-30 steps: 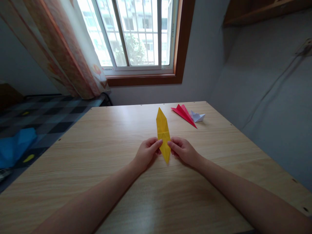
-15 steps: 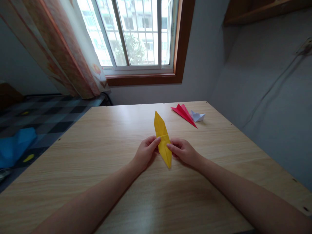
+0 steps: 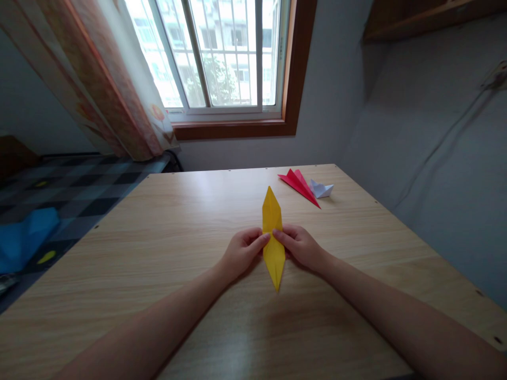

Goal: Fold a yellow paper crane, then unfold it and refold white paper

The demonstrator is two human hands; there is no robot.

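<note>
A long piece of folded yellow paper (image 3: 273,262), pointed at both ends, is held over the middle of the table. My left hand (image 3: 244,250) grips its left edge, the thumb lying across the front face. On the opposite edge, my right hand (image 3: 300,245) pinches the paper the same way, its thumb near the centre. The two thumb tips almost meet there. Behind the paper most of my other fingers are hidden. One tip points away toward the window, the other toward me.
The wooden table (image 3: 190,211) carries a red paper plane (image 3: 300,187) and a white paper boat (image 3: 321,188) toward its far right. Left of the table, blue paper (image 3: 29,235) lies on a checkered bed cover (image 3: 87,177). Walls border the table's far and right sides.
The yellow paper has turned more upright in view and shifted slightly right and toward me. My left hand has moved right with it, bringing the thumbs closer together.
</note>
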